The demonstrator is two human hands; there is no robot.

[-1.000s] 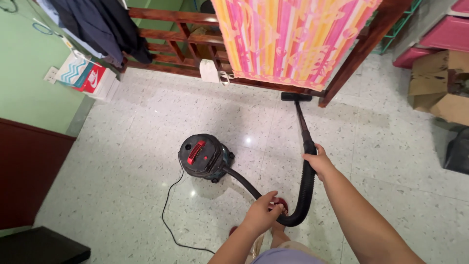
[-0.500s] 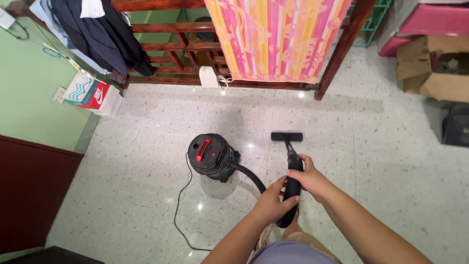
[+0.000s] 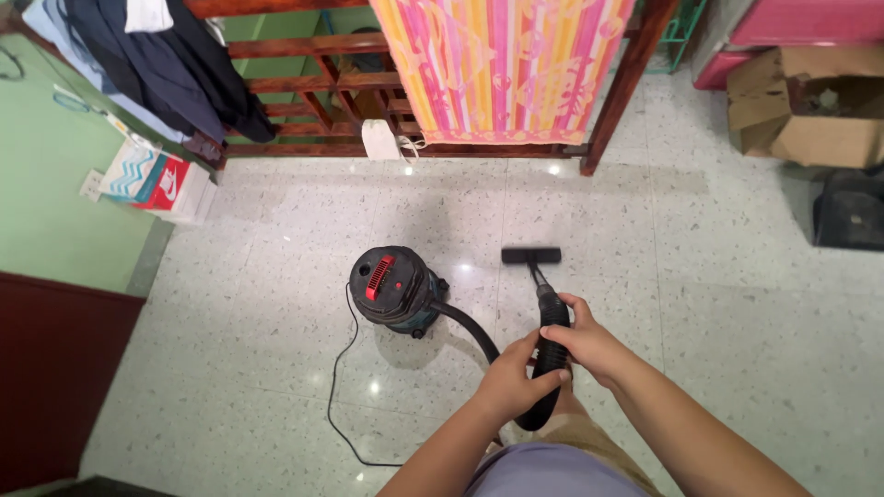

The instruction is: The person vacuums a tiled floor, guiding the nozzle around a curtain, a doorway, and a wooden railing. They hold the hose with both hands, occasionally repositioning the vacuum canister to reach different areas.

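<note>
Speckled terrazzo floor (image 3: 700, 276) gleams as the right hand (image 3: 589, 345) and left hand (image 3: 511, 382) both clench the black vacuum wand (image 3: 551, 322), canister vacuum (image 3: 394, 288) left of them, wooden bed frame (image 3: 608, 110) beyond.

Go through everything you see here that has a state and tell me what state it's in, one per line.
Left hand: closed around the vacuum wand.
Right hand: closed around the wand, above the left.
Vacuum wand: held, tilted forward.
Floor nozzle: flat on the floor.
Canister vacuum: upright, hose attached.
Power cord: loose on the floor.
Cardboard box: open.
Dark clothes: hanging over the wooden frame.
</note>
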